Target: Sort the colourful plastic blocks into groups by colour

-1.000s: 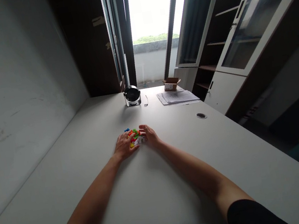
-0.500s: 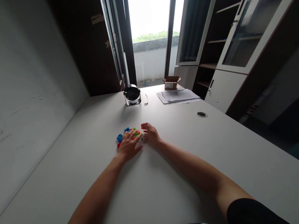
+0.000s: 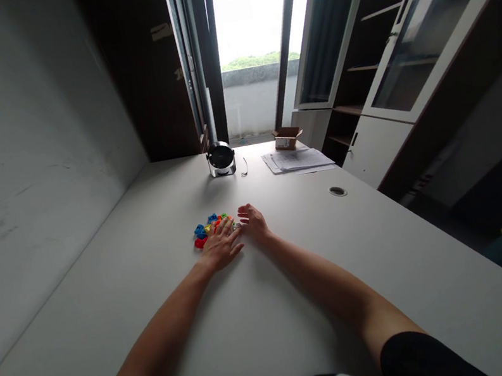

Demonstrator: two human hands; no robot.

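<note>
Several small coloured pieces lie in a loose pile on the white table, among them a blue piece (image 3: 199, 230), a red piece (image 3: 200, 243) and a yellow piece (image 3: 208, 228). They are too small to tell their exact kind. My left hand (image 3: 220, 248) rests over the pile's near right part, fingers spread, hiding some of the pieces beneath. To the right of the pile stands my right hand (image 3: 253, 221), on its edge with the fingers stretched out, palm facing the pieces. Between the two hands a few pale bits show, partly hidden.
Beyond the pile is a round black device on a stand (image 3: 221, 157), with a thin cord (image 3: 244, 167) beside it. Papers (image 3: 297, 160) and an opened cardboard box (image 3: 287, 137) lie at the far right. A round cable hole (image 3: 337, 191) sits near the table's right edge.
My left hand has shifted slightly to the right and nearer to me, uncovering more yellow and red pieces on the left. The right hand has hardly moved.
</note>
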